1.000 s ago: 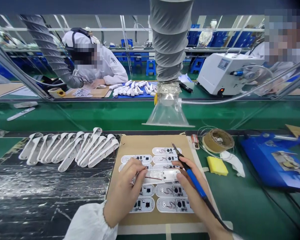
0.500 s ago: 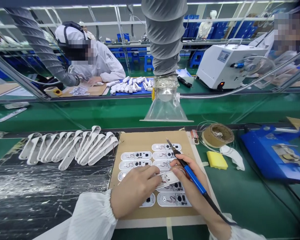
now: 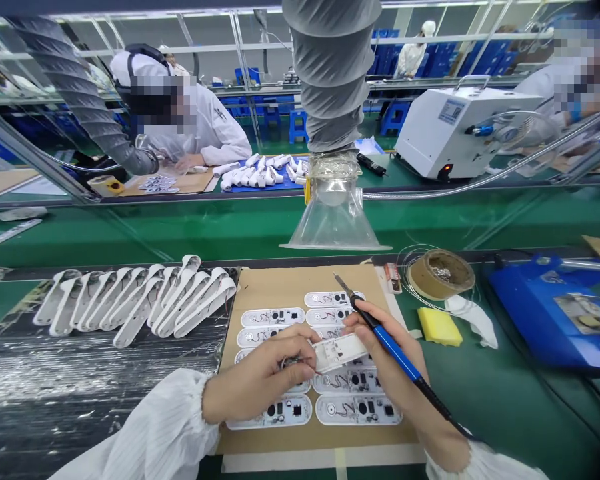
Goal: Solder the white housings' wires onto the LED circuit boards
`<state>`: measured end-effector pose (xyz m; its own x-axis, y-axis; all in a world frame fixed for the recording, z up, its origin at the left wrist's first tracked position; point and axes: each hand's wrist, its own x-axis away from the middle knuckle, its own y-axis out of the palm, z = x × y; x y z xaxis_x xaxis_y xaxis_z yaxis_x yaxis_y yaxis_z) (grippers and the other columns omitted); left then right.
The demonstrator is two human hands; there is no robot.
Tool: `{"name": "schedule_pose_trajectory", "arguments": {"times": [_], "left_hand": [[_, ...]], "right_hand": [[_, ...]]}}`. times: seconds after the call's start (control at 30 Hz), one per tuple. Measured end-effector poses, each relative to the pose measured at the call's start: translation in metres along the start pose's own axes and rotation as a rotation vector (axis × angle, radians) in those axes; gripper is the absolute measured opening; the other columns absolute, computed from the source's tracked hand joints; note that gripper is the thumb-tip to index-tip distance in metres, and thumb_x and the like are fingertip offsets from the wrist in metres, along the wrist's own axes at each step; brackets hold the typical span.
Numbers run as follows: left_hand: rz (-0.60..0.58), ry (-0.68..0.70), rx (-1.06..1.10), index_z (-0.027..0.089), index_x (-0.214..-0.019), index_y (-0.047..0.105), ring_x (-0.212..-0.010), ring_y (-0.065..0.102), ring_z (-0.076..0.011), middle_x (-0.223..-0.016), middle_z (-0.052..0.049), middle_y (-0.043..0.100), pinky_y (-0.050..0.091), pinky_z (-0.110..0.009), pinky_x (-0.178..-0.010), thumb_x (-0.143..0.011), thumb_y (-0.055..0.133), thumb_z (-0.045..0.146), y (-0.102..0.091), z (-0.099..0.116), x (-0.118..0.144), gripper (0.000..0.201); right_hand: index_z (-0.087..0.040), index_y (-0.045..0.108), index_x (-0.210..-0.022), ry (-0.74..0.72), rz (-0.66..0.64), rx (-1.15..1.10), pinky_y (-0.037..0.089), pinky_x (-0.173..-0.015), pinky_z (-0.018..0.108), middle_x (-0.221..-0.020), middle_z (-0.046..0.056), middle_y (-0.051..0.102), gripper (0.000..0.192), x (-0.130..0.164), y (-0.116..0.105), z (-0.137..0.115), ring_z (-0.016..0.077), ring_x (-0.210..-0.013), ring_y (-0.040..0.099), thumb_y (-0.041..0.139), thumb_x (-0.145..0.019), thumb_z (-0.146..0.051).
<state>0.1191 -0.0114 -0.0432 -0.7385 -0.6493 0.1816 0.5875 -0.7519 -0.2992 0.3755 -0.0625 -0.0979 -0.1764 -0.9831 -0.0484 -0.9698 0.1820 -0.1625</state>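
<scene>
My left hand [image 3: 265,380] pinches the left end of a white plastic housing [image 3: 339,351] with a small circuit board inside, lifted just above the brown cardboard mat [image 3: 290,287]. My right hand [image 3: 385,363] steadies the housing's right end with its fingertips and holds a blue-handled soldering iron [image 3: 385,337], tip pointing up and away to the left. Several more white housings with boards [image 3: 330,390] lie in rows on the mat under my hands.
A row of white plastic shells [image 3: 140,300] leans on black foil at the left. A clear fume hood [image 3: 335,217] hangs behind the mat. A solder spool [image 3: 440,273], yellow sponge [image 3: 439,327] and blue tray [image 3: 555,313] sit to the right. Other people work across the green conveyor [image 3: 180,227].
Both hands have raised the housing off the mat and drawn it slightly nearer. The soldering iron stayed in my right hand with its tip pointing away.
</scene>
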Motion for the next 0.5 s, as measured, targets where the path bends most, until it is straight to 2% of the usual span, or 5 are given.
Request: {"name": "schedule_pose_trajectory", "arguments": {"times": [0.13, 0.23, 0.3, 0.4, 0.5], "left_hand": [[0.175, -0.045, -0.121, 0.024, -0.093, 0.064, -0.122, 0.059, -0.0244, -0.127, -0.008, 0.060, 0.047, -0.038, -0.104, -0.104, 0.052, 0.034, -0.020, -0.005, -0.008, 0.020], [0.329, -0.040, -0.249, 0.023, -0.090, 0.065, -0.122, 0.060, -0.0253, -0.122, -0.008, 0.062, 0.047, -0.041, -0.107, -0.103, 0.050, 0.034, -0.036, -0.011, -0.022, 0.022], [0.392, -0.041, -0.325, 0.023, -0.090, 0.066, -0.115, 0.061, -0.0249, -0.121, -0.009, 0.062, 0.051, -0.040, -0.099, -0.102, 0.050, 0.035, -0.041, -0.016, -0.034, 0.023], [0.373, -0.037, -0.369, 0.022, -0.091, 0.067, -0.107, 0.064, -0.0247, -0.121, -0.009, 0.061, 0.054, -0.037, -0.086, -0.103, 0.048, 0.036, -0.039, -0.020, -0.055, 0.026], [0.300, -0.011, -0.406, 0.022, -0.093, 0.066, -0.102, 0.066, -0.0233, -0.127, -0.009, 0.059, 0.054, -0.041, -0.091, -0.103, 0.048, 0.034, -0.030, -0.018, -0.079, 0.024]], "right_hand": [[-0.030, 0.061, -0.150, -0.025, 0.155, -0.014, 0.058, -0.111, 0.055, -0.123, 0.008, 0.081, 0.052, -0.004, -0.008, 0.004, 0.0312, -0.123, 0.073, 0.067, -0.104, -0.052], [-0.030, 0.058, -0.153, -0.019, 0.228, -0.034, 0.062, -0.106, 0.052, -0.115, 0.007, 0.082, 0.055, -0.008, -0.018, 0.002, 0.0302, -0.115, 0.077, 0.067, -0.104, -0.053], [-0.031, 0.064, -0.147, -0.050, 0.259, 0.002, 0.064, -0.101, 0.048, -0.110, 0.006, 0.083, 0.049, -0.010, -0.026, 0.003, 0.0288, -0.110, 0.078, 0.067, -0.103, -0.053], [-0.029, 0.071, -0.137, -0.074, 0.324, 0.052, 0.062, -0.097, 0.046, -0.109, 0.007, 0.081, 0.042, -0.011, -0.039, 0.011, 0.0278, -0.105, 0.077, 0.067, -0.103, -0.053], [-0.027, 0.073, -0.133, -0.056, 0.382, 0.016, 0.060, -0.097, 0.045, -0.112, 0.009, 0.079, 0.039, -0.010, -0.052, 0.021, 0.0269, -0.103, 0.075, 0.068, -0.103, -0.051]]}}
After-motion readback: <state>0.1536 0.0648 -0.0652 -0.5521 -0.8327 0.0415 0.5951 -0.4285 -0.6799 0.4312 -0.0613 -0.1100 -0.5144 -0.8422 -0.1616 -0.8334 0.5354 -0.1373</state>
